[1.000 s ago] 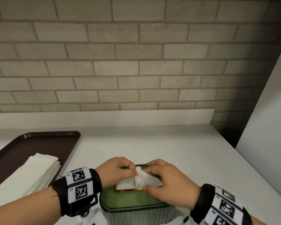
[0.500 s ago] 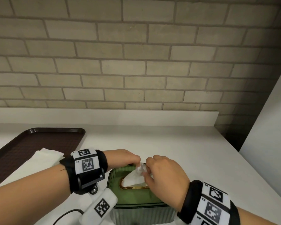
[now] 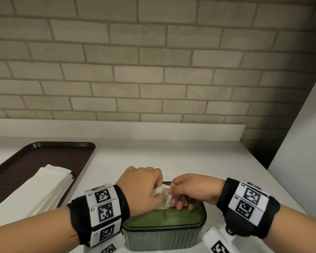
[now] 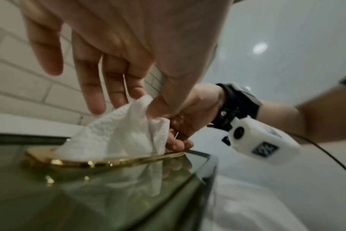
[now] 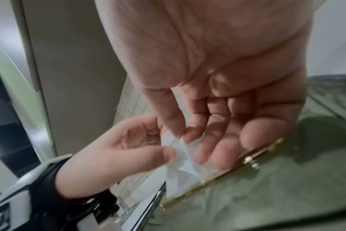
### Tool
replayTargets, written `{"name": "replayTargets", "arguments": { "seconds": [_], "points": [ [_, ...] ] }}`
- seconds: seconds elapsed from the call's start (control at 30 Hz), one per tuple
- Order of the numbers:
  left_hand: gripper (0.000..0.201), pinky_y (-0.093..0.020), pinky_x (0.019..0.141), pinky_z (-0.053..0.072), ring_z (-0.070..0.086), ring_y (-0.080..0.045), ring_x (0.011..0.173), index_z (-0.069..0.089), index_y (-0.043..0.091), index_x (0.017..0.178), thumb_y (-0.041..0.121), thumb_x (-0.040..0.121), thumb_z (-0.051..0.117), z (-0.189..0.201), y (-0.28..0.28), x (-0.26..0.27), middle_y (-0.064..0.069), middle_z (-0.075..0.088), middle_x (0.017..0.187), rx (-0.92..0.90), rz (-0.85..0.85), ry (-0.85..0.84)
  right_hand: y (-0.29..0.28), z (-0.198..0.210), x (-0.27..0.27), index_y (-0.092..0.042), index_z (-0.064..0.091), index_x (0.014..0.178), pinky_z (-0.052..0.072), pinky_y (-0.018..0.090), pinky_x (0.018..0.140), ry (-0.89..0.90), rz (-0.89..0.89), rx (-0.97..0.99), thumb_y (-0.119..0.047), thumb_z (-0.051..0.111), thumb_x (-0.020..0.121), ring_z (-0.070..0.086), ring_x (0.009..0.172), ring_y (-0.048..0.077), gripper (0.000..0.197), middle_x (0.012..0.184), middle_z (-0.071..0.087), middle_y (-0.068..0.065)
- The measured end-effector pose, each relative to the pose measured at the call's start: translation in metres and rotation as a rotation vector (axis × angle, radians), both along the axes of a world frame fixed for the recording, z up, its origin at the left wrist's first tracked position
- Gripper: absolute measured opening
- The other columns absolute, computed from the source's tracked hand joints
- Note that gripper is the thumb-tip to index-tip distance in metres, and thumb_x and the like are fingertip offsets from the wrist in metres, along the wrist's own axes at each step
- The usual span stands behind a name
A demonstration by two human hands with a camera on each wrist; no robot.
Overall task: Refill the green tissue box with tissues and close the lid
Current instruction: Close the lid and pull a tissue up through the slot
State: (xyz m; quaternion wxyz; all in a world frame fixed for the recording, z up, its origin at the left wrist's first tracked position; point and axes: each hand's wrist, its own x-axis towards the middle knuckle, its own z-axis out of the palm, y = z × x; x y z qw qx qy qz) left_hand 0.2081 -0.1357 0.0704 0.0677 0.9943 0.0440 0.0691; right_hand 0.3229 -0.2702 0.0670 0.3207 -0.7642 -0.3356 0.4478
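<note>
Brick wall behind, white desk (image 3: 171,161) below: both our grips pinch one tissue (image 4: 124,132), left hand (image 3: 142,189) and right hand (image 3: 192,190) meeting above the gold slot (image 4: 101,162) of the closed green box (image 3: 164,232). Spare tissues (image 3: 38,190) lie on a tray (image 3: 26,161) left of the grips.

No readable words, brands or numbers can be made out. Only black-and-white square code markers are seen, printed on the wristband (image 3: 103,210) behind the left hand (image 3: 142,189), on the wristband (image 3: 248,201) behind the right hand (image 3: 193,190), and on the white camera housing (image 4: 265,145); tiny characters beside them are too small to read.
</note>
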Motion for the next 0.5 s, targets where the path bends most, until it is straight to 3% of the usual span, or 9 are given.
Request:
{"name": "replayTargets", "arguments": {
  "seconds": [0.13, 0.23, 0.4, 0.5],
  "points": [
    [0.012, -0.026, 0.069, 0.038, 0.051, -0.015, 0.076, 0.043, 0.026, 0.09, 0.034, 0.083, 0.048, 0.0, -0.004, -0.004, 0.01, 0.054, 0.088, 0.003, 0.047, 0.08, 0.002, 0.005, 0.004, -0.014, 0.055, 0.079, 0.041, 0.018, 0.048, -0.071, -0.069, 0.017, -0.018, 0.049, 0.092, 0.054, 0.058, 0.008, 0.015, 0.072, 0.061, -0.002],
    [0.009, -0.028, 0.071, 0.047, 0.057, -0.016, 0.081, 0.043, 0.028, 0.079, 0.033, 0.083, 0.05, 0.005, 0.006, 0.002, 0.007, 0.059, 0.087, -0.154, 0.109, 0.165, 0.003, 0.003, -0.001, -0.018, 0.053, 0.07, 0.041, 0.022, 0.059, -0.397, -0.05, 0.057, -0.026, 0.046, 0.089, 0.051, 0.064, 0.009, 0.021, 0.07, 0.057, -0.006],
    [0.011, -0.024, 0.072, 0.042, 0.054, -0.009, 0.075, 0.05, 0.023, 0.08, 0.03, 0.088, 0.048, 0.011, 0.024, 0.015, 0.01, 0.056, 0.075, -0.419, 0.139, 0.346, 0.0, -0.004, -0.022, -0.025, 0.041, 0.063, 0.04, 0.028, 0.061, -0.912, 0.069, -0.009, -0.056, 0.049, 0.082, 0.049, 0.067, 0.012, 0.037, 0.074, 0.053, -0.007],
    [0.014, -0.024, 0.072, 0.043, 0.058, -0.012, 0.076, 0.049, 0.022, 0.079, 0.028, 0.09, 0.044, 0.007, 0.027, 0.019, 0.005, 0.058, 0.076, -0.497, 0.165, 0.393, 0.004, -0.008, -0.024, -0.019, 0.046, 0.064, 0.037, 0.028, 0.055, -1.077, 0.056, -0.038, -0.048, 0.046, 0.083, 0.051, 0.068, 0.019, 0.034, 0.074, 0.055, -0.002]
  ]
}}
